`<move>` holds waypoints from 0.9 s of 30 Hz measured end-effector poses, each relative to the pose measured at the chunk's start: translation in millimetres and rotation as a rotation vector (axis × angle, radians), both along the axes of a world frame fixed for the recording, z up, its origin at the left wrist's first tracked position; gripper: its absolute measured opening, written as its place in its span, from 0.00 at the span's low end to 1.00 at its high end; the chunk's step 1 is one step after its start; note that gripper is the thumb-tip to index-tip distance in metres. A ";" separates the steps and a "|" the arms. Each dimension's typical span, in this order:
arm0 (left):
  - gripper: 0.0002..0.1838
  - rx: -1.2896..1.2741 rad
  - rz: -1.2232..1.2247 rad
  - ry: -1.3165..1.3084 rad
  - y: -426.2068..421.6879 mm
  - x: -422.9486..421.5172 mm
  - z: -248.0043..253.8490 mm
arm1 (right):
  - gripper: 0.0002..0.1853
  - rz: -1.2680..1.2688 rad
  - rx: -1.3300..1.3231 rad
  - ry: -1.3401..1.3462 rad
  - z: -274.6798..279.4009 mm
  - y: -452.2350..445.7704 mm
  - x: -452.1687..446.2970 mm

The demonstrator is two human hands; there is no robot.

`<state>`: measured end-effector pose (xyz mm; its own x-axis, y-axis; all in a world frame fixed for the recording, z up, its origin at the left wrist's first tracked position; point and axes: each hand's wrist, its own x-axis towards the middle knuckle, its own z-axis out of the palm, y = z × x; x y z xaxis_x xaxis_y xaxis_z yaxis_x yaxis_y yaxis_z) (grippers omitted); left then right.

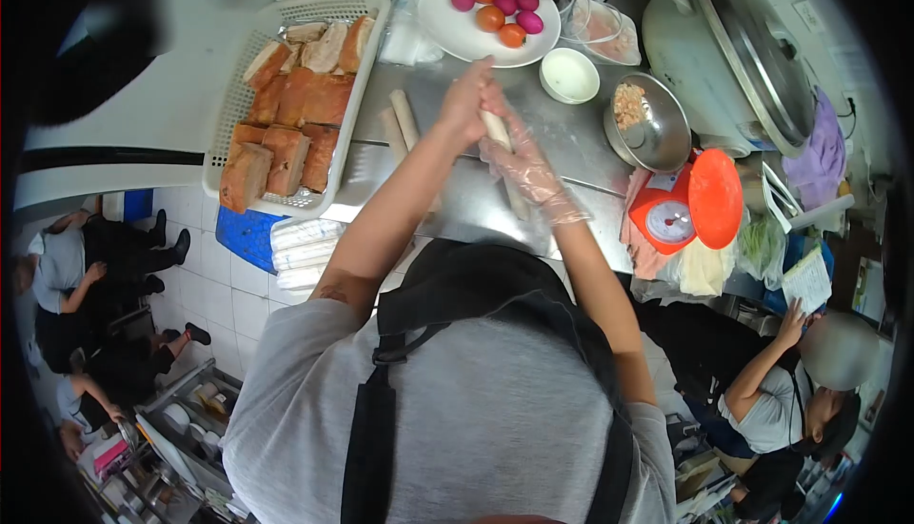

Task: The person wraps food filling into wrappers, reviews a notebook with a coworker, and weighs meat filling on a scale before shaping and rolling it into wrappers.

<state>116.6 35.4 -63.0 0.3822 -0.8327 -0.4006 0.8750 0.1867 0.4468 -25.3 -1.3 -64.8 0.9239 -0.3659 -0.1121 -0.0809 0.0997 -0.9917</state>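
Note:
Over the steel worktop, my right hand (pixel 526 170), in a clear plastic glove, is closed around a long pale roll (pixel 495 131) that looks like an uncooked spring roll. My bare left hand (pixel 465 105) closes at the upper end of that roll, its fingers meeting the gloved fingertips. Exactly how the left fingers grip is partly hidden. Left of my hands lie similar pale rolls (pixel 405 118), partly covered by my left forearm. Beneath my right hand, another pale length (pixel 517 202) shows on the steel.
A white basket (pixel 379 39) holds browned pork slabs. Ahead, an oval plate (pixel 440 39) carries pink and orange eggs or fruit. Rightward stand a white bowl (pixel 569 77), a steel bowl (pixel 672 143) with minced filling and a red scale (pixel 666 219). A co-worker (pixel 762 400) stands right; others are left.

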 end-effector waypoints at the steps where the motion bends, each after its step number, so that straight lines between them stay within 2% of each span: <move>1: 0.21 0.038 0.025 0.073 5.0 15.1 -9.6 | 0.30 0.001 0.014 0.139 -1.7 6.8 4.5; 4: 0.20 0.207 0.096 0.105 14.6 43.0 -45.8 | 0.29 0.067 -0.187 0.299 -31.4 23.3 2.5; 8: 0.15 0.376 0.193 -0.060 27.5 66.8 -74.8 | 0.35 0.107 -0.398 0.408 -47.5 42.2 3.1; 9: 0.09 0.377 0.184 -0.123 32.8 75.3 -87.5 | 0.37 0.109 -0.466 0.417 -46.2 49.8 2.3; 10: 0.07 0.421 0.201 -0.325 32.6 74.5 -85.8 | 0.38 0.111 -0.535 0.429 -37.8 56.8 3.7; 11: 0.06 0.462 0.219 -0.527 34.2 71.0 -85.4 | 0.41 0.215 -0.557 0.565 -28.6 58.8 5.0; 12: 0.09 0.501 0.236 -0.731 34.8 70.3 -86.8 | 0.41 0.229 -0.588 0.563 -23.7 62.9 5.9; 15: 0.19 0.778 0.518 -2.027 42.5 91.3 -84.6 | 0.43 0.247 -0.662 0.501 -23.2 68.9 6.7; 17: 0.24 0.717 0.550 -2.067 45.3 96.9 -71.7 | 0.43 0.230 -0.713 0.369 -53.8 73.5 6.6; 18: 0.26 0.714 0.437 -1.848 41.0 108.2 -85.6 | 0.42 0.195 -0.747 0.319 -65.0 71.5 6.1; 20: 0.27 0.637 0.421 -1.924 31.2 114.3 -93.3 | 0.43 0.230 -0.732 0.327 -69.1 69.4 10.2; 21: 0.27 0.632 0.375 -2.022 27.5 114.6 -92.6 | 0.44 0.224 -0.706 0.382 -53.7 68.1 7.3; 22: 0.25 0.662 0.356 -2.076 23.4 112.7 -89.1 | 0.45 0.227 -0.675 0.426 -38.4 68.2 4.6; 24: 0.18 1.041 0.016 -2.020 19.2 104.7 -47.3 | 0.46 0.198 -0.707 0.345 -39.6 62.8 -1.6; 26: 0.16 0.873 0.001 -1.824 22.0 132.1 -46.2 | 0.44 0.170 -0.686 0.262 -34.1 46.8 -21.8; 27: 0.16 0.930 0.078 -1.869 15.6 123.2 -13.6 | 0.44 0.170 -0.677 0.213 -31.8 39.7 -31.3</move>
<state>239.7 51.0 -76.6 0.7484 -0.6244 0.2235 -0.6273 -0.5572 0.5441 -56.7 38.5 -96.6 0.9574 -0.2725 -0.0955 -0.2388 -0.5610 -0.7926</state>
